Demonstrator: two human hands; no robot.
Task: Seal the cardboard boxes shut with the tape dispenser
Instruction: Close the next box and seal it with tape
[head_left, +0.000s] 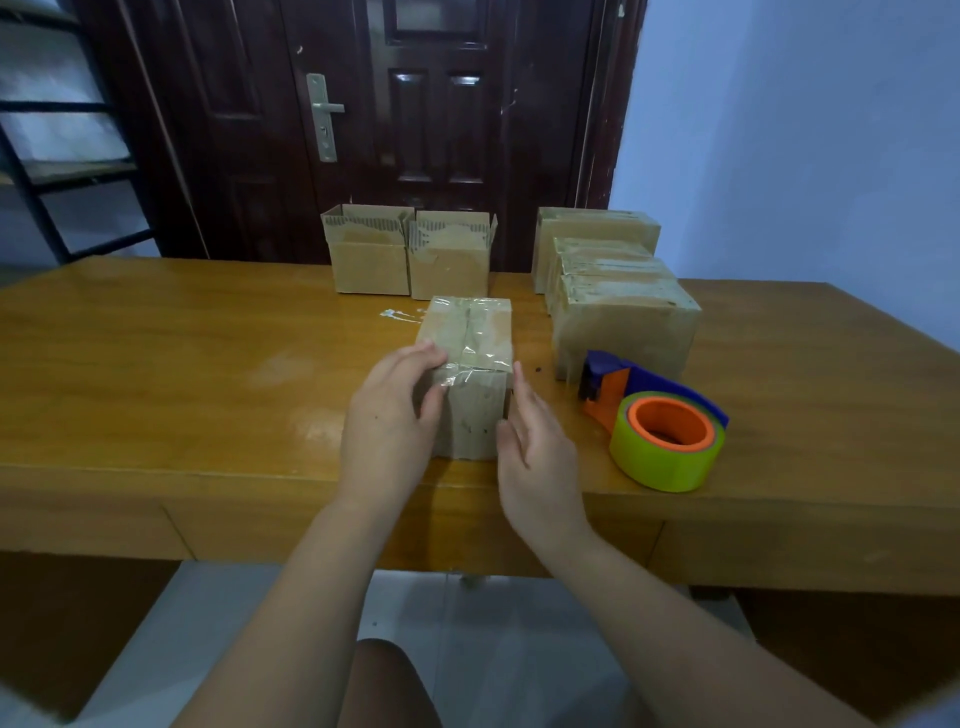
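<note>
Gripping the taped box (470, 332) near the front edge of the worktop (208, 364) with the left hand (387, 415): fingers (421, 351) curling over the top left edge, thumb pressing on the front face just under the wrinkled clear tape (467, 364) running along the top seam and down the front. Covering the box's left side and lower left front corner with that hand.

Holding the right hand (535, 447) edge-on beside the box's right side, fingers (522, 389) straight and close together, gripping nothing. Possibly brushing the top right corner with the tips, the blur there being too heavy for telling.

Lying on the worktop just right of that hand, apart from it: the tape dispenser (660, 426), yellow-green roll on an orange core toward the front edge, blue and orange head pointing back at a row of closed boxes (623, 332), the rear ones partly hidden by the nearest.

Standing at the far edge, side by side with flaps up: two open boxes (368, 265), insides not showing, before a dark door (441, 130).
</note>
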